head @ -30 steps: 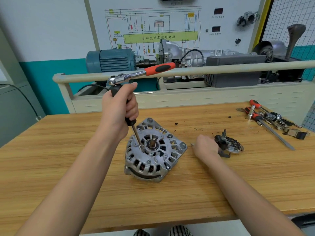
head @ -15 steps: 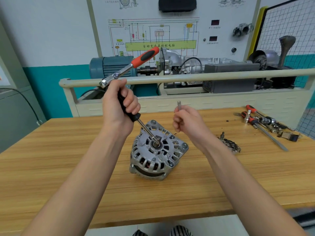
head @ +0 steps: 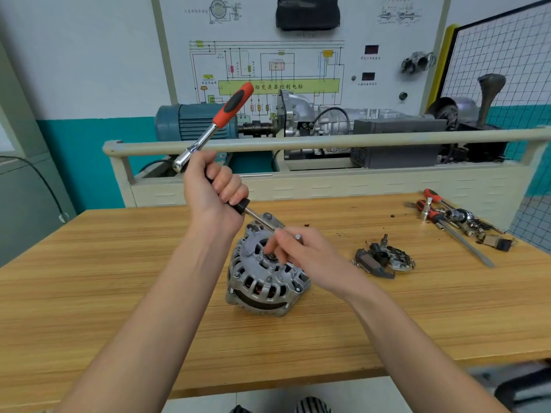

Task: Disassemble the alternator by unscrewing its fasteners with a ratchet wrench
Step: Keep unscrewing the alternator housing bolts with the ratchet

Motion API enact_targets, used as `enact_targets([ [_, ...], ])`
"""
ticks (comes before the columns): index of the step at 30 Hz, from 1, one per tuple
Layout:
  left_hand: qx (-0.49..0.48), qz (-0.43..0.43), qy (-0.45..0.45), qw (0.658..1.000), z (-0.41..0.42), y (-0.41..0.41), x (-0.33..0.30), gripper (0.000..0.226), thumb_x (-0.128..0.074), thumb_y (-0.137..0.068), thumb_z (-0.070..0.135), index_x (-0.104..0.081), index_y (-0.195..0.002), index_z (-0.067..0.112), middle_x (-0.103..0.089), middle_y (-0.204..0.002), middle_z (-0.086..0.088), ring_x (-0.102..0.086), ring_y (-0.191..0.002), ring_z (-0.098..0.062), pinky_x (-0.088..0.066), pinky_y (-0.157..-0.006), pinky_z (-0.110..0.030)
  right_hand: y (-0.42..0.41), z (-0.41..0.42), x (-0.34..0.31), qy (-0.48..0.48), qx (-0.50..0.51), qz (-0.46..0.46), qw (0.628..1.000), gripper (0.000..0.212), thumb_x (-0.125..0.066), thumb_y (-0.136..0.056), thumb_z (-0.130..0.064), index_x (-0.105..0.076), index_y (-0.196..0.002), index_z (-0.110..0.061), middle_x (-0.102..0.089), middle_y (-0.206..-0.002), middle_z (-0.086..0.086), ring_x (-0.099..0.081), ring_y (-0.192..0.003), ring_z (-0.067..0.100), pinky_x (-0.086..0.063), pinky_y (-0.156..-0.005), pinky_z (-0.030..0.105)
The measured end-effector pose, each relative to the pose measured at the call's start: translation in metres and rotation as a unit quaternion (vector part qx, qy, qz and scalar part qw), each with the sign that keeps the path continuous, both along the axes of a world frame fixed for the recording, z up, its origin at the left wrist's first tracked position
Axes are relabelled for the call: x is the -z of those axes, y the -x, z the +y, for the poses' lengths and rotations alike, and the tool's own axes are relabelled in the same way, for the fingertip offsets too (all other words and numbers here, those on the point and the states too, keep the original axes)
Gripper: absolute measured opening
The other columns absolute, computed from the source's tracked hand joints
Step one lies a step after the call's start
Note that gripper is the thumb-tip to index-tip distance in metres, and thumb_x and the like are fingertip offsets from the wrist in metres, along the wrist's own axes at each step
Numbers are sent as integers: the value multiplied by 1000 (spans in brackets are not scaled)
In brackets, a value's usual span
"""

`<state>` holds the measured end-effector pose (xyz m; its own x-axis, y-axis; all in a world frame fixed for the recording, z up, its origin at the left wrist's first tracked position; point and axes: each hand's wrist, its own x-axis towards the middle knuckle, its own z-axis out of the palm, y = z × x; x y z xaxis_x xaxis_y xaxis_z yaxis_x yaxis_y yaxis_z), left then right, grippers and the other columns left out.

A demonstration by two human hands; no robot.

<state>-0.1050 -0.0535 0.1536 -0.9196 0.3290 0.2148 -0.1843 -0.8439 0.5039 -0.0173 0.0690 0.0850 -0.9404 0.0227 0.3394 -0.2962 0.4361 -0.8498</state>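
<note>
Two bare hands meet over the alternator (head: 262,272), which sits on its side near the middle of the wooden workbench (head: 119,281), pulley-shaft end tilted up toward you. Your left hand (head: 213,193) is curled tight around the black grip of an extension driver (head: 243,205); its steel shank slants down to the right toward the alternator's centre hub. The ratchet wrench (head: 216,125) is seated on top of that grip, its orange-and-black handle angled up and to the right above your knuckles. Your right hand (head: 301,253) hovers over the housing, fingers bent, pinching a small metal bit (head: 298,237) whose round end shows above the thumb; fingertips reach down by the hub, and whether they touch it cannot be told. Just to the right of the alternator lies a removed rectifier and brush assembly (head: 384,260). Well apart, at the bench's far right corner, lies a cluster of screwdrivers and sockets (head: 453,217). Behind the bench rail stand a blue electric motor (head: 193,125) coupled to a gearbox and a wiring-diagram board (head: 277,70)
</note>
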Motion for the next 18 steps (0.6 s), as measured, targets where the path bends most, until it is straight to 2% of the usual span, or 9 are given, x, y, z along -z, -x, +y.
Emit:
enact_targets([
  [2,9,-14,-6,1000,2,2,0,52,-49,-93,22,-30,-44,24,-22,-36,10,-16,-29,-6,-17,-28,-19,-2,-2,2,24,-3,24,999,34,-40,-102,-22,-57,-77,-7,-38,-52,-11,-30,-44,2,-27,-47,13],
  [4,25,-26,-19,999,2,6,-1,53,-49,-93,24,-31,-44,24,-22,-36,10,-16,-29,-6,-17,-28,-19,-1,-2,4,46,-5,43,998,35,-39,-101,-23,-50,-70,-11,-34,-48,-13,-26,-43,3,-23,-45,14],
  [7,50,-57,-34,997,4,12,-2,52,-50,-93,25,-34,-44,23,-23,-36,10,-17,-28,-5,-16,-28,-18,0,0,6,17,-11,75,997,36,-38,-101,-27,-45,-67,-16,-35,-50,-14,-26,-45,3,-22,-46,16],
  [11,62,-83,-21,994,12,19,1,52,-49,-93,24,-35,-42,23,-24,-36,10,-18,-28,-5,-14,-30,-17,5,8,10,-118,48,121,984,39,-39,-102,-28,-39,-63,-24,-33,-52,-14,-27,-44,6,-22,-47,19],
  [14,65,-110,-11,992,22,24,4,51,-49,-92,22,-32,-44,23,-23,-37,11,-17,-28,-5,-14,-30,-16,6,16,10,-240,123,168,948,38,-30,-98,-42,-28,-61,-32,-29,-50,-13,-26,-42,8,-20,-46,19],
  [16,69,-127,-5,990,29,27,7,49,-48,-93,20,-31,-47,23,-22,-37,11,-17,-28,-5,-14,-30,-16,6,22,11,-287,146,186,929,35,-24,-96,-43,-21,-62,-34,-26,-51,-13,-23,-44,5,-17,-46,22],
  [18,77,-142,1,987,35,31,12,48,-48,-93,20,-30,-49,23,-22,-37,11,-17,-28,-5,-14,-29,-16,7,27,13,-313,158,206,914,34,-27,-96,-38,-17,-64,-36,-22,-51,-15,-20,-43,2,-14,-45,19],
])
